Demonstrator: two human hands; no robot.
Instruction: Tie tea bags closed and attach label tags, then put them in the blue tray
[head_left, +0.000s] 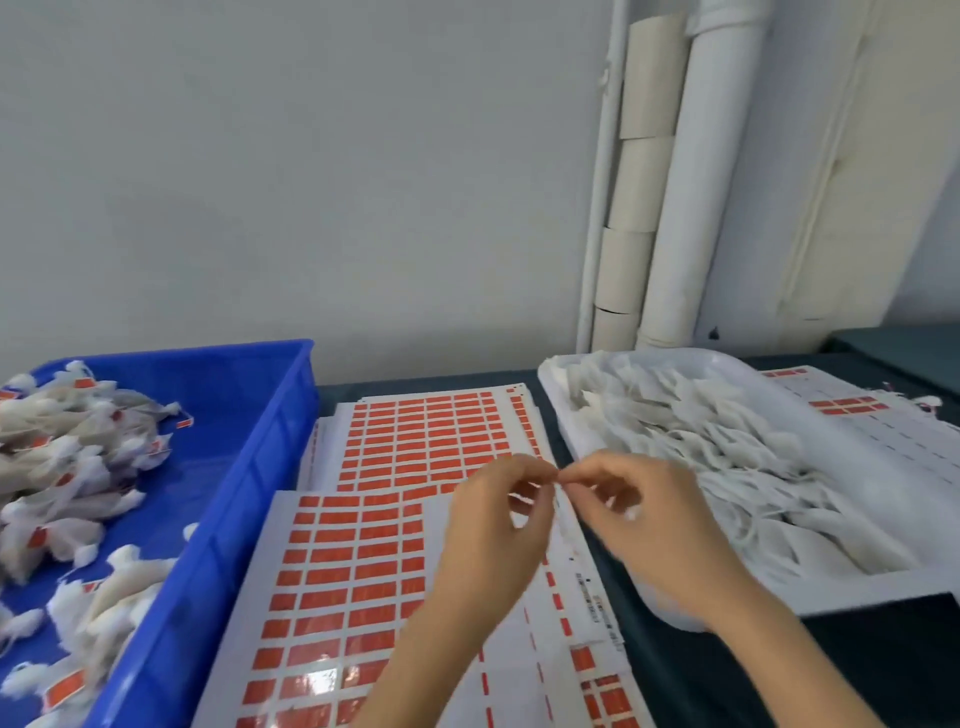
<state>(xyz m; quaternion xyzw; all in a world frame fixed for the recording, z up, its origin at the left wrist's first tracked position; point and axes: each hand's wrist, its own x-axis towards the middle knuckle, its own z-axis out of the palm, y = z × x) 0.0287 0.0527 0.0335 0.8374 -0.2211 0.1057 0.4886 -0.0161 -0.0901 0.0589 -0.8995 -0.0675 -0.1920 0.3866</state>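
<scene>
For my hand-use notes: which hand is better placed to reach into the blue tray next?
Left, probably. The left hand sits nearer the blue tray, over the label sheets; the right hand would have to cross it. Both pinch a small item between them.

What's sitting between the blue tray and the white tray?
Head view: overlapping label sheets of red stickers on the dark table. The left hand and right hand pinch a small item above them.

Label sheets (363, 571) centre — tagged bags (67, 447) in left tray (252, 467), loose bags (727, 441) right
</scene>
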